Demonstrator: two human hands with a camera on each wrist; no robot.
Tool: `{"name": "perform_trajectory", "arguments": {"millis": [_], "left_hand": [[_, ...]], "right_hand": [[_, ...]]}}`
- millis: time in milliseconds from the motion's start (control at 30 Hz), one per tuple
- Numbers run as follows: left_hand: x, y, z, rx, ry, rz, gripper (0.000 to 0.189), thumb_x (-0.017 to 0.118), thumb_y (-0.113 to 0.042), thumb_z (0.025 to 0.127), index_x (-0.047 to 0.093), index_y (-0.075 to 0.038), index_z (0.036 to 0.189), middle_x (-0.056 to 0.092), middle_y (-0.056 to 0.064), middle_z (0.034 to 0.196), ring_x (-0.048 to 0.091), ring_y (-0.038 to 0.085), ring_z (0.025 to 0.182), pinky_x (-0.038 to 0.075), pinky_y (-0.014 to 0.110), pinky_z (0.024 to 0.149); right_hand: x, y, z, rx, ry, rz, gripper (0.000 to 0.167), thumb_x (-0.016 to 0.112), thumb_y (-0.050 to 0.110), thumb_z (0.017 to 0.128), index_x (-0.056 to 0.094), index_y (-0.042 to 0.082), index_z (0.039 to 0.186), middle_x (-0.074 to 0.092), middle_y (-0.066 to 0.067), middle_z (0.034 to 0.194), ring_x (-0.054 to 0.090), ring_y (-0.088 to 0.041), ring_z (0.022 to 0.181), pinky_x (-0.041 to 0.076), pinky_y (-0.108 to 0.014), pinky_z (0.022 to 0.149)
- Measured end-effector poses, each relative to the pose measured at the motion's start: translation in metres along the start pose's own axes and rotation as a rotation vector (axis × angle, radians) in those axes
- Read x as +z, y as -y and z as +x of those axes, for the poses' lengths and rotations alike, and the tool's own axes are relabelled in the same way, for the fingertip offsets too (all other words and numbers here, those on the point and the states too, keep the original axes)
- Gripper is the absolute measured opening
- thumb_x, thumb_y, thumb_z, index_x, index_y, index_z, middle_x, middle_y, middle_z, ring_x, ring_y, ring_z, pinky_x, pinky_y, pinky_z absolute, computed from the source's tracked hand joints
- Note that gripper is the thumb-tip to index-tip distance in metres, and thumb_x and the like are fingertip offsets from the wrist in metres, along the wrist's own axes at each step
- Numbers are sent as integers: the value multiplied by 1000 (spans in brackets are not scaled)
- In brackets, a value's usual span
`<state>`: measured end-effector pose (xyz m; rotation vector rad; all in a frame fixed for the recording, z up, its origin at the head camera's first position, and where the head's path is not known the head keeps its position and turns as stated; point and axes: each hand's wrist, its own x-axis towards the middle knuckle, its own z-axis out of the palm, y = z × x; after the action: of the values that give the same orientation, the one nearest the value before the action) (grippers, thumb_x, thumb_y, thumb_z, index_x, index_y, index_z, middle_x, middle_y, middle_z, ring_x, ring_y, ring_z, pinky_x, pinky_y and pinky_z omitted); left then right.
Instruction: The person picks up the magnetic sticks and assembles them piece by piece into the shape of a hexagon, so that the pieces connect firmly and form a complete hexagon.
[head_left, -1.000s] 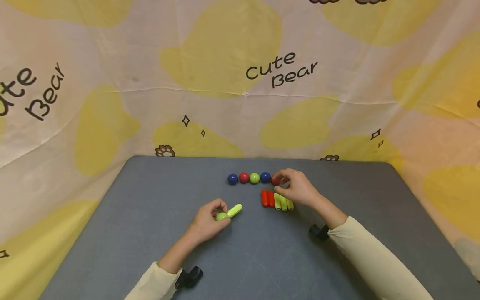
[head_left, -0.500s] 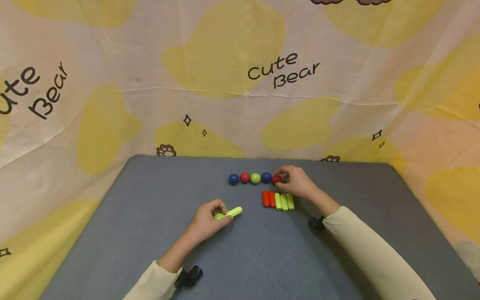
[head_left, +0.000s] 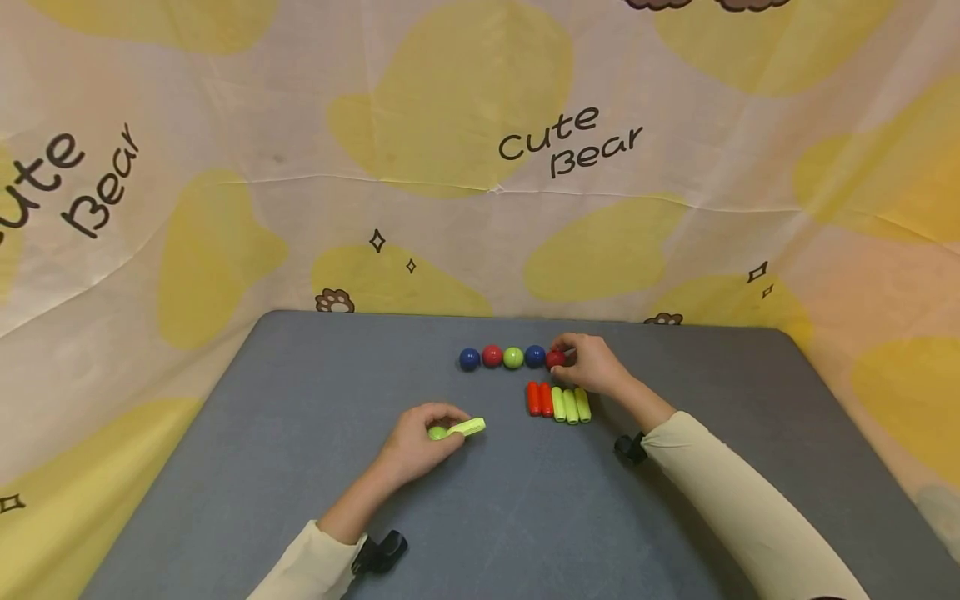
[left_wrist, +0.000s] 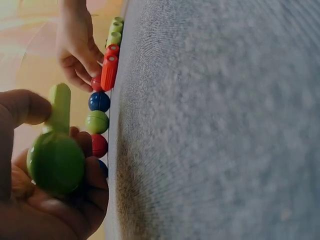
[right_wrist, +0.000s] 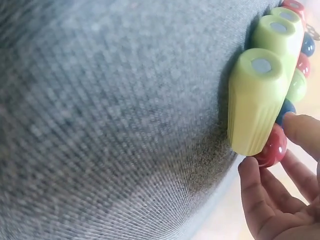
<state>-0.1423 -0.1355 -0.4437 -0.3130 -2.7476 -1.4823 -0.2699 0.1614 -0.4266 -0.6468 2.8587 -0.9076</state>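
In the head view my left hand (head_left: pixel 417 450) holds a green ball (left_wrist: pixel 56 162) with a ribbed green stick (left_wrist: pixel 60 106) end-on against it. The left wrist view shows the thumb and fingers around this pair, the stick pointing away from the palm. My right hand (head_left: pixel 597 367) has its thumb and fingertips around a shiny red ball (right_wrist: pixel 274 146), the rightmost in a row of balls at the back. Beside that ball, in the right wrist view, stands the near end of a pale green stick (right_wrist: pixel 255 107) with a grey disc in its tip.
The row runs on leftward with a blue ball (head_left: pixel 535 357), a green ball (head_left: pixel 513 358), a red ball (head_left: pixel 492 356) and another blue ball (head_left: pixel 469 359). In front lie red sticks (head_left: pixel 539 399) next to green sticks (head_left: pixel 571 405). A printed cloth (head_left: pixel 442 100) hangs behind the grey table (head_left: pixel 225 467).
My right hand has shifted slightly back, its fingers settling around the end red ball. In my left hand the green stick has tilted flatter, and the index finger now reaches further over it.
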Motion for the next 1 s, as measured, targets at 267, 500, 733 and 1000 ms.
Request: {"name": "perform_trajectory", "arguments": {"millis": [267, 500, 733, 1000], "left_hand": [[2, -1, 1, 3, 18, 15, 17, 70, -12, 79, 75, -19, 94, 70, -5, 83, 54, 6, 70, 43, 19, 64], [1, -1, 1, 16, 38, -25, 19, 76, -19, 79, 74, -23, 97, 71, -5, 90, 56, 8, 76, 45, 20, 67], [2, -3, 2, 13, 28, -38, 18, 77, -17, 78, 75, -22, 96, 72, -5, 90, 59, 9, 80, 47, 20, 71], [6, -6, 2, 22, 45, -35, 16, 77, -19, 78, 76, -22, 94, 72, -7, 87, 60, 6, 79, 48, 20, 71]], "right_hand": [[1, 0, -6, 0, -28, 44, 23, 72, 9, 82, 67, 3, 104, 70, -16, 100, 68, -29, 88, 56, -39, 73], [0, 13, -22, -10, -37, 82, 22, 73, 12, 82, 67, 9, 103, 70, -8, 96, 67, -23, 86, 55, -35, 72], [4, 35, -41, -65, -52, 137, 21, 74, 14, 81, 68, 14, 102, 70, -2, 96, 67, -18, 85, 55, -34, 74], [19, 62, -58, -48, 2, 251, 23, 76, 13, 80, 67, 15, 101, 70, -2, 90, 65, -12, 78, 53, -24, 65]]}}
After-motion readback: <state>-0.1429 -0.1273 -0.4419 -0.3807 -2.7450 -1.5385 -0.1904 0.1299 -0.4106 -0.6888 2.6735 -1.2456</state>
